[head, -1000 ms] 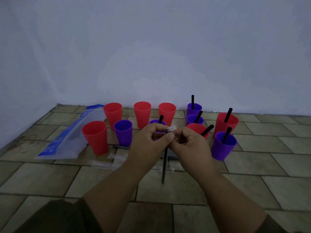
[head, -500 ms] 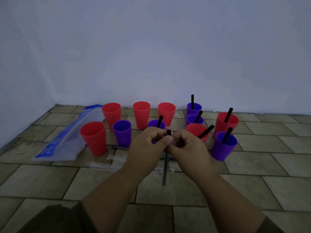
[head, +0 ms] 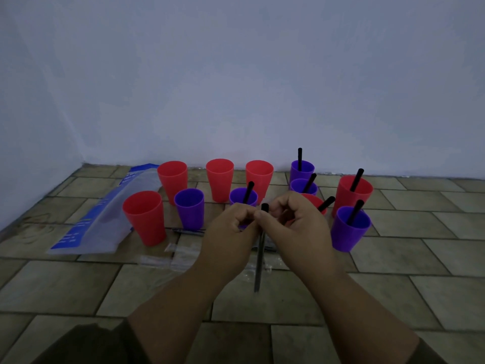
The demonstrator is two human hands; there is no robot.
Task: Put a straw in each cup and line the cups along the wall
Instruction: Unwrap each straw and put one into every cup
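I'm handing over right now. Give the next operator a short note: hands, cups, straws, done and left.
Left hand and right hand both pinch one black straw, partly in its clear wrapper.
Six cups hold straws, grouped right and centre, e.g. the front purple cup.
Five are empty: four red, such as the front red cup, and one purple.
Left: finish unwrapping, fill those five, line all cups along the wall.

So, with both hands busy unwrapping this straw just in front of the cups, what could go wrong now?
1. The left hand and right hand work on the straw very near the purple cup and a red cup behind them; a sudden pull may tip one.
2. Clear wrappers lie on the floor; they may catch a cup being slid toward the wall.
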